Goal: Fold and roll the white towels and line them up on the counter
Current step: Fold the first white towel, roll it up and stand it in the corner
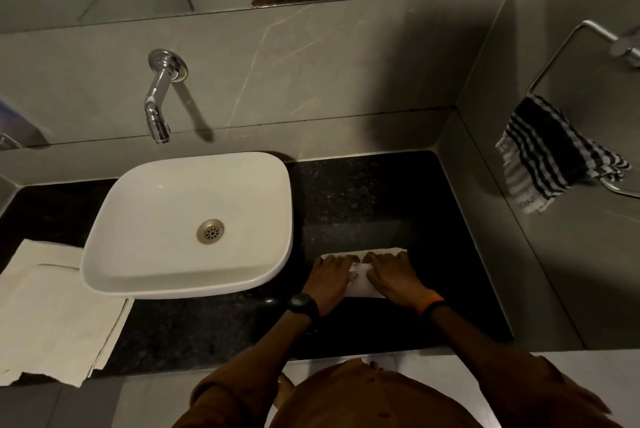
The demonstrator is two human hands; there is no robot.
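Both hands, left (330,275) and right (391,277), press flat, fingers open, on the towel (362,280), which probably runs left-right on the desk (346,199), so rolling goes away.

Table (363,192): black speckled stone, polished, faint sheen. Basin (114,219): white glazed ceramic, smooth and glossy; drain fitting (210,231) brushed metal. Wall tap (157,105): chromed metal, mirror-bright. Wall cladding (311,63): grey veined stone-look slabs, smooth, low sheen. Towel ring (561,56): polished metal. Striped towel (550,153): woven cloth, fringed edge. White towel (362,280) under the hands: matt cloth. Stacked white towels (52,316): matt, flat-woven cloth.
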